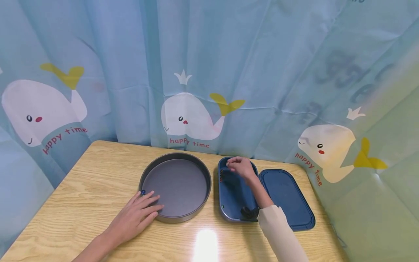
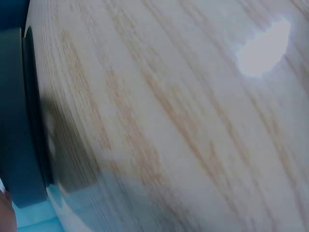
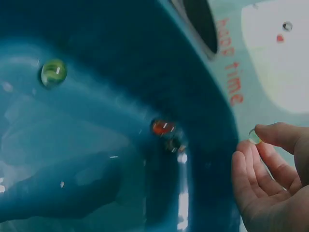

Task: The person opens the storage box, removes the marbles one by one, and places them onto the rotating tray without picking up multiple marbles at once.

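Note:
In the head view a round dark pan (image 1: pixel 176 187) stands left of a blue rectangular container (image 1: pixel 235 194). The left hand (image 1: pixel 137 214) lies over the pan's near-left rim, fingers spread, beside a small dark blue object (image 1: pixel 143 192). Above the container's far end, the right hand (image 1: pixel 241 167) pinches a clear marble (image 3: pixel 254 136) between thumb and finger, plain in the right wrist view. Inside the container are a green marble (image 3: pixel 53 72), an orange-red marble (image 3: pixel 162 126) and a darker clear one (image 3: pixel 174 143) touching or close to it.
A flat blue lid (image 1: pixel 288 199) lies on the wooden table (image 1: pixel 108 174) right of the container. A black object (image 1: pixel 249 212) shows at the container's near end, by the right wrist. Behind the table hangs a blue curtain (image 1: pixel 131 91) with whale prints.

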Demonstrator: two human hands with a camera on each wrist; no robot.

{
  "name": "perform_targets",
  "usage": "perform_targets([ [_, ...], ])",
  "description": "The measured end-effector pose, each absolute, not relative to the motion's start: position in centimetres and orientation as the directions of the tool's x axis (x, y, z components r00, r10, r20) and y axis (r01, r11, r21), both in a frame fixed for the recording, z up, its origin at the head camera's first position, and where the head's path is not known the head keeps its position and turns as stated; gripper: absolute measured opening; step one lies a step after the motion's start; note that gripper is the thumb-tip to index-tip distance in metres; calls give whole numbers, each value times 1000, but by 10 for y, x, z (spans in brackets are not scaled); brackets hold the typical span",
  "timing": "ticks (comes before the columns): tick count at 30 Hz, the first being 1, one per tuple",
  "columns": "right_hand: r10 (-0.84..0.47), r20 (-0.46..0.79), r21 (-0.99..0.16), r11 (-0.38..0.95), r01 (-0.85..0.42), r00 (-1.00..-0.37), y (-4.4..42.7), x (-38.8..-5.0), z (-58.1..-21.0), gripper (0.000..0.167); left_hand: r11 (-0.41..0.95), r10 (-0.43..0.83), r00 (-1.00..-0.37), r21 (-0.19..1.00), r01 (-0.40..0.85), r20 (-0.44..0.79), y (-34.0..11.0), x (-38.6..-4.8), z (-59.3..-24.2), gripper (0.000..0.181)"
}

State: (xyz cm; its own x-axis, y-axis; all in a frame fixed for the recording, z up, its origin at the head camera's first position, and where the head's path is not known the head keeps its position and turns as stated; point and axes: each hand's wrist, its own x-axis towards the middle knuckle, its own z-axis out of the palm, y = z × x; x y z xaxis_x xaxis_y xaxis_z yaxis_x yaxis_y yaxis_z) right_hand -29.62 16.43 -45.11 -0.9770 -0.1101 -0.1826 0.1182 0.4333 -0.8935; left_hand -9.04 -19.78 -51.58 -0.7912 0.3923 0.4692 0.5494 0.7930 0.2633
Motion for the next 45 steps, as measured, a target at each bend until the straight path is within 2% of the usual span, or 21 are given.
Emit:
perform_targets([
  [9, -252, -68, -910, 412, -43, -965, 135, -280, -432, 17, 797, 394, -798, 264, 544, 455, -198, -90, -514, 24],
  [15, -318, -35, -901, 421, -108, -947, 113, -269, -427, 13, 797, 397, -796, 258, 546, 457, -198, -90, -514, 23],
  [26, -416, -32, -898, 411, -157, -909, 82, -258, -429, 19, 799, 395, -790, 250, 548, 468, -198, -90, -516, 23],
  [35, -467, -21, -853, 470, -228, -884, 62, -251, -440, 13, 797, 395, -789, 251, 549, 471, -198, -90, -515, 23],
  [45, -467, -39, -853, 476, -214, -883, 45, -249, -454, 8, 799, 389, -797, 262, 542, 463, -198, -90, -515, 24],
])
